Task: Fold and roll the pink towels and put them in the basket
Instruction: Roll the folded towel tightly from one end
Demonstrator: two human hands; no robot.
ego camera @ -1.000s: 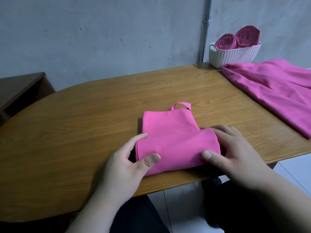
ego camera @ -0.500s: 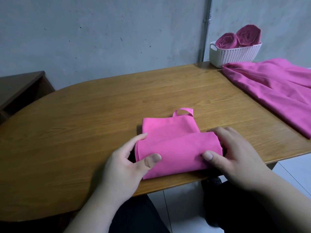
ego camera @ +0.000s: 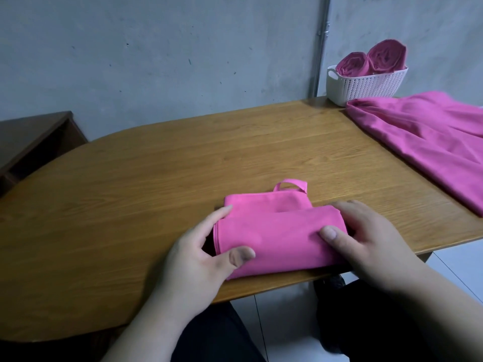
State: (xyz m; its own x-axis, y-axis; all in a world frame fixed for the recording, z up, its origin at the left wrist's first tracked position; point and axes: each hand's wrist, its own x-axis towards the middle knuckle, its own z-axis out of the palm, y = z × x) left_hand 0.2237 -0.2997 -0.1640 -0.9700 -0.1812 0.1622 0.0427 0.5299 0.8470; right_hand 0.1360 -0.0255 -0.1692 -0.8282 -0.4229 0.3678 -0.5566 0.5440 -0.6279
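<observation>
A folded pink towel [ego camera: 277, 231] lies near the table's front edge, partly rolled up from the near side, with a small hanging loop [ego camera: 290, 184] at its far end. My left hand [ego camera: 198, 257] grips the roll's left end, thumb on top and fingers behind. My right hand [ego camera: 366, 241] grips the right end the same way. A white basket [ego camera: 366, 86] at the back right holds two rolled pink towels [ego camera: 371, 58]. More unfolded pink towels [ego camera: 428, 137] lie spread at the right.
The wooden table [ego camera: 156, 173] has a rounded left end and a grey wall behind it. A dark wooden shelf [ego camera: 28, 142] stands at the left. My dark-clothed legs and a white tiled floor show below the table edge.
The roll has advanced away from me and grown thicker; less flat towel shows between the roll and the loop. Both hands have moved forward with it.
</observation>
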